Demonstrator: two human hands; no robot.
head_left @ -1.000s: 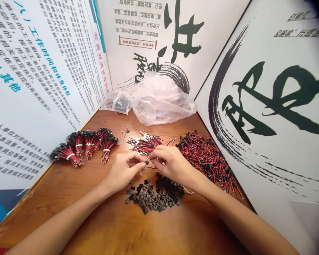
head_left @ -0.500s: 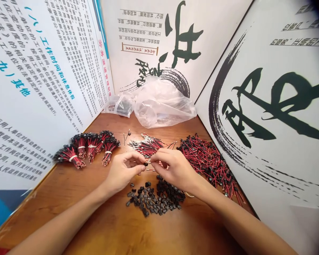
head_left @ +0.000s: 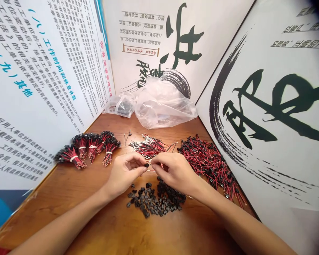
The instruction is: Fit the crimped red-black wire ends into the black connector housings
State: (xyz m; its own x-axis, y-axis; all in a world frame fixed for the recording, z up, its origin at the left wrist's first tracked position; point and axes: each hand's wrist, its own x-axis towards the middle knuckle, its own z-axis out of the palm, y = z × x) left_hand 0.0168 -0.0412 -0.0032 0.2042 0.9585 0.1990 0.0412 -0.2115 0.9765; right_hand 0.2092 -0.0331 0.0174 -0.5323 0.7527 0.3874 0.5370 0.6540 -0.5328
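Between thumb and fingers, my left hand [head_left: 127,170] pinches a small black connector housing [head_left: 146,165]. My right hand [head_left: 172,170] is closed in a pinch just to its right, its fingertips almost at the housing; a thin wire seems to be in them, mostly hidden by the fingers. Behind both hands lies a pile of loose red and black wires [head_left: 151,146] with bare metal terminals. Just in front, a heap of black connector housings [head_left: 154,200] spreads on the wooden table [head_left: 117,226], partly covered by my right hand.
Several banded bundles of red and black wires [head_left: 82,150] lie at the left. A large pile of wires with black connectors [head_left: 210,163] sits at the right. Clear plastic bags [head_left: 164,106] rest at the back, against printed wall panels [head_left: 149,63] that enclose the table.
Both hands stay nearly in place, fingertips close together. Slightly more of the black housing shows at the left fingertips. The whole view has shifted a little.
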